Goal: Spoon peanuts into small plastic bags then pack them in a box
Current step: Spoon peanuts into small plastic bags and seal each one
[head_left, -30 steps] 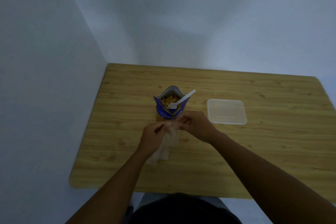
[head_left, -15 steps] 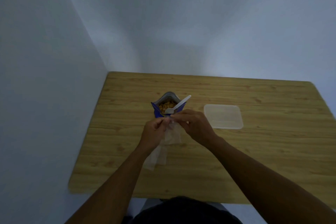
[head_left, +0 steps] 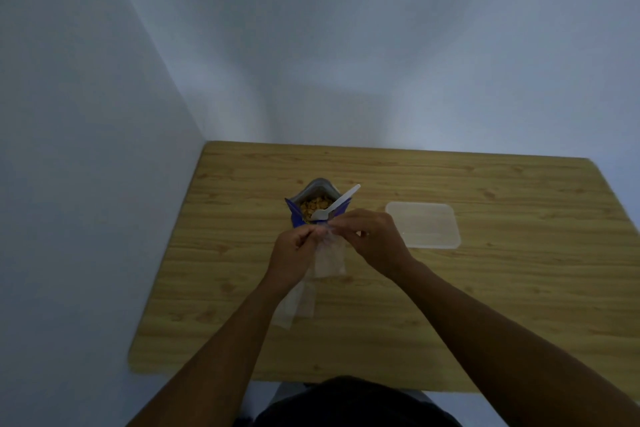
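Observation:
A blue peanut pouch (head_left: 297, 215) stands open on the wooden table (head_left: 450, 288), with peanuts (head_left: 313, 206) showing inside and a white plastic spoon (head_left: 337, 203) leaning in its mouth. Just in front of it my left hand (head_left: 291, 258) and my right hand (head_left: 372, 241) pinch the top edge of a small clear plastic bag (head_left: 330, 258), which hangs down between them. More clear bags (head_left: 296, 305) lie on the table under my left wrist. A translucent plastic box (head_left: 424, 225) sits to the right of the pouch.
The table stands in a corner, with a white wall along its left edge and another behind its far edge. My dark-clothed body is at the near edge.
Both hands have lifted the clear bag a little and brought its top edge up close to the pouch. The camera has tilted up, so the table sits lower in view.

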